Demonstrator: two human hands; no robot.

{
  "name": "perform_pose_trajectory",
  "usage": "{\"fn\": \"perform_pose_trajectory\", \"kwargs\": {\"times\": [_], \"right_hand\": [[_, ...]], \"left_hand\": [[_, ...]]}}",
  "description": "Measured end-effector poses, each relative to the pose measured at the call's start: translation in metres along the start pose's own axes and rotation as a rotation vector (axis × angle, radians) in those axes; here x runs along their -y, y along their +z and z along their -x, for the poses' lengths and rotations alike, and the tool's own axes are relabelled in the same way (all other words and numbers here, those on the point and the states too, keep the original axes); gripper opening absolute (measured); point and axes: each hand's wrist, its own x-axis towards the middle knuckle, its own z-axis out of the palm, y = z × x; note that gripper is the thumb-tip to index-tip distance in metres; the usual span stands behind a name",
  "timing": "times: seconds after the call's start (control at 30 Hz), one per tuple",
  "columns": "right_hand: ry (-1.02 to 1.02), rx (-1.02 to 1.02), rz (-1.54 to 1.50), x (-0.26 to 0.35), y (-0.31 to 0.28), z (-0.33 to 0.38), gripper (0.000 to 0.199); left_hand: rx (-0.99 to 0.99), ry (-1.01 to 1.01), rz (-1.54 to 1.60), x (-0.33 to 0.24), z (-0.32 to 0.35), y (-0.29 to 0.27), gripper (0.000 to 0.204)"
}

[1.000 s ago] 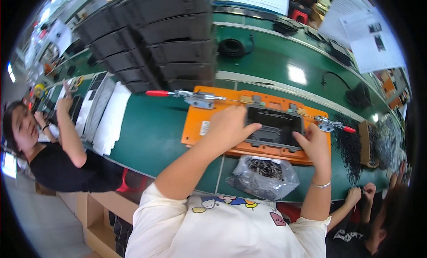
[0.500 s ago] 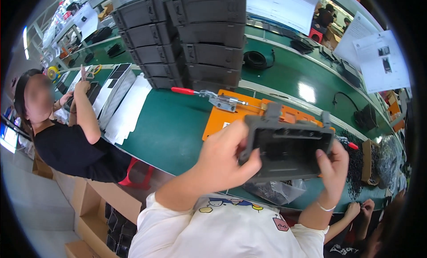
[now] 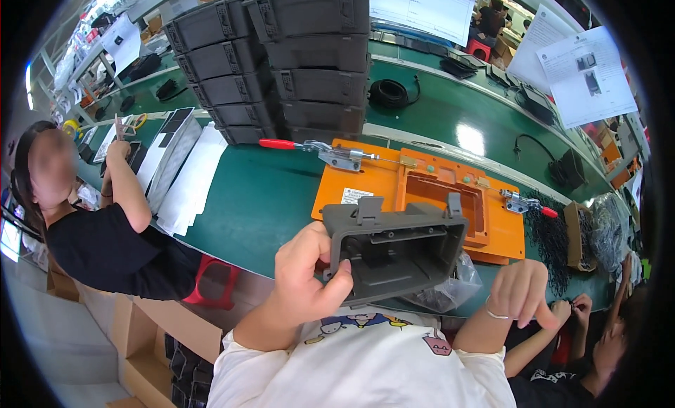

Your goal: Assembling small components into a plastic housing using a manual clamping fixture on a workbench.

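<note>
Two case stacks (image 3: 320, 53), orange fixture (image 3: 381, 179) on green bench (image 3: 242, 211).

left hand (image 3: 309, 271): grips dark grey box (image 3: 394, 257) by its left end, opening facing near side | right hand (image 3: 519, 292): apart from box, near right, fingers bent downward | orange fixture (image 3: 503, 232): beyond box, red-handled clamps (image 3: 341, 157) left and right | clear bag (image 3: 460, 285): partly behind box | stacked dark cases (image 3: 320, 53): far left

Partly hidden behind the grey box (image 3: 397, 257) were the left hand (image 3: 302, 274) and plastic bag (image 3: 460, 288)! Stacked boxes (image 3: 318, 53) overran the top edge!
</note>
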Motion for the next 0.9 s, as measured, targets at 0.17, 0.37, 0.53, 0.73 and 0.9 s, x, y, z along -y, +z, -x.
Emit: {"fn": "perform_pose_trajectory", "kwargs": {"times": [0.17,0.37,0.53,0.73,0.9], "right_hand": [[0.331,-0.766,0.551,-0.012,0.028,0.004,0.042],[0.712,-1.123,0.897,-0.062,0.037,-0.028,0.056],[0.744,-0.913,1.369,-0.084,0.036,-0.047,0.053],[0.699,-0.877,1.61,-0.092,0.047,-0.07,0.049],[0.604,-0.772,1.732,-0.091,0.051,-0.077,0.05]], "left_hand": [[-0.017,0.078,-0.038,0.007,0.0,-0.004,0.022],[-0.054,0.006,0.127,0.016,0.007,-0.005,0.024],[-0.121,-0.023,0.253,0.049,0.027,-0.013,0.023],[-0.255,-0.194,0.487,0.082,0.051,0.006,0.019],[-0.258,-0.262,0.575,0.095,0.054,0.01,0.018]]}}
